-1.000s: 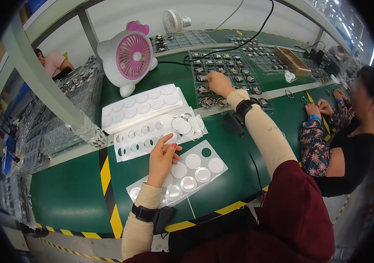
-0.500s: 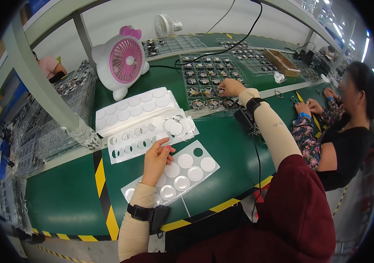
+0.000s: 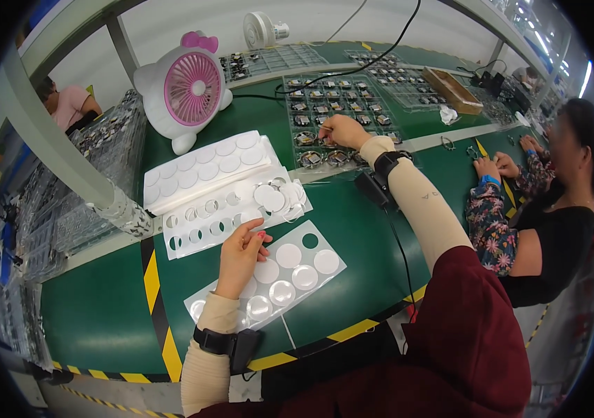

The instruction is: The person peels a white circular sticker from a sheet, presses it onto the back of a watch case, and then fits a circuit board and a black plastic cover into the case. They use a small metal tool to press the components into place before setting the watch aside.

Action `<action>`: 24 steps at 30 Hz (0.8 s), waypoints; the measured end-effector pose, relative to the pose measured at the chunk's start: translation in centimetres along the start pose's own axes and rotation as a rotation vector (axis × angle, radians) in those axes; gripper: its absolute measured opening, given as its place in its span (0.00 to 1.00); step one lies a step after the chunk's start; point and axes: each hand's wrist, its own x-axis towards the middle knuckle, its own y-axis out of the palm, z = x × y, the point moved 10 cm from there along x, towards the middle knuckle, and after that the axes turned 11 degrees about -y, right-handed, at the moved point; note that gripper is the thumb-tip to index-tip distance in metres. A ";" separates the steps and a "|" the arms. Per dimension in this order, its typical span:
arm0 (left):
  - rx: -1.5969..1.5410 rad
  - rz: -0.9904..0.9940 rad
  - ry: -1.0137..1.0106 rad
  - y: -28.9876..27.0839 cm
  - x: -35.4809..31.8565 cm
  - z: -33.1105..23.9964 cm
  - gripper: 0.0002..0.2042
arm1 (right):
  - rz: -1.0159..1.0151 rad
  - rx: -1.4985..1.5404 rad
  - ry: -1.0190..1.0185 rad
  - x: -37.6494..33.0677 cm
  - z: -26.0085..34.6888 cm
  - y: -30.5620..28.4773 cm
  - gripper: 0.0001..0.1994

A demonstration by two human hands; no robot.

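Bright, diffuse indoor light, seen through a fisheye lens.
We note strip lights point(image 3: 586, 79) glowing at upper right, glare on the glossy discs point(image 3: 282, 293), a pale sheen on the worktop point(image 3: 95, 327), its front edge bowed, and soft detail toward the black rim.

The right hand point(image 3: 344, 131) is over a clear tray point(image 3: 289, 115) of small parts. Beneath the left hand point(image 3: 240, 259) lies a sheet of white discs point(image 3: 272, 280); beyond it stands a pink-and-white fan point(image 3: 189, 90).
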 end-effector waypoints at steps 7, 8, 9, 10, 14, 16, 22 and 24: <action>0.020 -0.002 -0.005 0.0 -0.1 0.0 0.13 | -0.018 -0.169 0.036 -1.3 -0.2 -5.1 0.09; 0.022 -0.002 -0.002 0.0 0.0 -0.1 0.13 | 0.112 -0.137 0.070 -2.0 0.1 -4.9 0.09; 0.024 -0.004 0.002 0.0 0.1 -0.1 0.13 | 0.241 -0.105 0.102 -2.6 0.0 -4.0 0.09; 0.027 -0.006 0.006 0.0 0.0 -0.1 0.13 | 0.244 -0.101 0.103 -2.7 -0.3 -3.2 0.09; 0.030 0.003 -0.002 0.3 0.0 -0.1 0.12 | 0.053 -0.121 -0.105 -2.7 1.3 -2.3 0.09; 0.028 0.014 0.003 0.5 0.0 -0.2 0.12 | 0.004 -0.207 -0.062 -2.7 0.1 -4.2 0.10; 0.027 0.013 -0.015 0.5 -0.1 0.0 0.13 | 0.107 -0.297 0.072 -5.5 -0.6 -7.8 0.10; 0.027 0.017 -0.010 0.4 -0.2 0.1 0.13 | 0.172 -0.311 0.052 -7.3 -1.0 -7.7 0.10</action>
